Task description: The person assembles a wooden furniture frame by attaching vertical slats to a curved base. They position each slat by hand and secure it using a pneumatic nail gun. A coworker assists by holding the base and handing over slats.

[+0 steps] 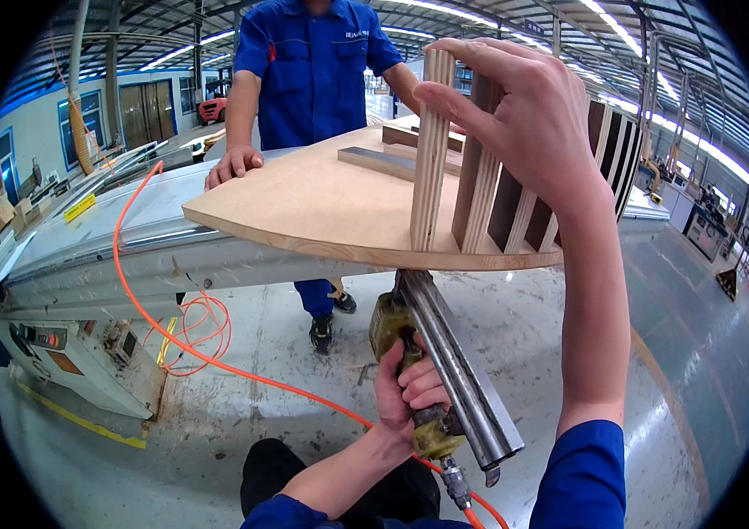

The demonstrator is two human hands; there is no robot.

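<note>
My left hand [405, 388] is wrapped round the grip of a worn yellow-green air nailer [392, 326] with a long metal magazine [471, 379]. The nailer's nose points up at the underside of a curved-edge wooden board [304, 194], near its front edge; whether they touch I cannot tell. Above the board, my right hand [529, 115] holds a plywood slat [430, 176] upright on its surface, thumb on the near face and fingers over the top. More plywood slats [480, 189], some with dark faces, stand in a row to the right, partly behind my wrist.
The board overhangs a long metal-edged machine table [128, 256]. Loose strips [383, 163] lie on it. Across it stands a co-worker [308, 79] in blue, one hand [233, 165] at the board's edge. An orange air hose [260, 379] crosses to the nailer. A control box [84, 361] stands low left.
</note>
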